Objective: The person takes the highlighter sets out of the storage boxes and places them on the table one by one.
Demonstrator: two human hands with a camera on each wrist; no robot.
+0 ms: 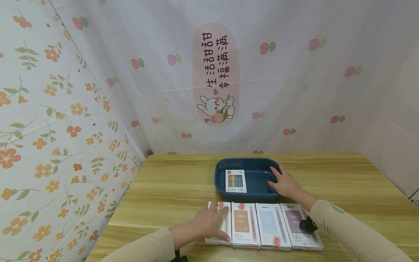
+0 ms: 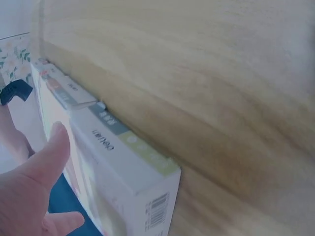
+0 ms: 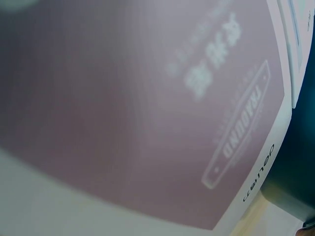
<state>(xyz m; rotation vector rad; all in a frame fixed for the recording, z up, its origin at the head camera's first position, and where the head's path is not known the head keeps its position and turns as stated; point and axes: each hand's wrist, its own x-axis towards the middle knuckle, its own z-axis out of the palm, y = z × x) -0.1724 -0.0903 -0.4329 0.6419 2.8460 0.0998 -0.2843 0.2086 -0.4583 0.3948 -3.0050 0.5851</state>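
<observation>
My left hand (image 1: 211,221) lies over the leftmost flat white pen box (image 1: 218,235), fingers spread across its face. In the left wrist view, the thumb and a finger reach over the face of the white box (image 2: 123,162) with a barcode on its end. My right hand (image 1: 284,183) is at the right rim of the dark blue plastic bin (image 1: 258,197), fingertips reaching over to its inside. Inside the bin, at its left, lies a small white box with coloured sticks pictured on it (image 1: 236,181). A purple-labelled box (image 3: 123,113) fills the right wrist view.
Beside the leftmost box stand an orange-labelled box (image 1: 241,222), a pale blue-labelled box (image 1: 269,220) and the purple-labelled box (image 1: 294,221), in a row in front of the bin. All rest on a wooden table (image 1: 170,182). Patterned curtains (image 1: 157,72) hang behind and at the left.
</observation>
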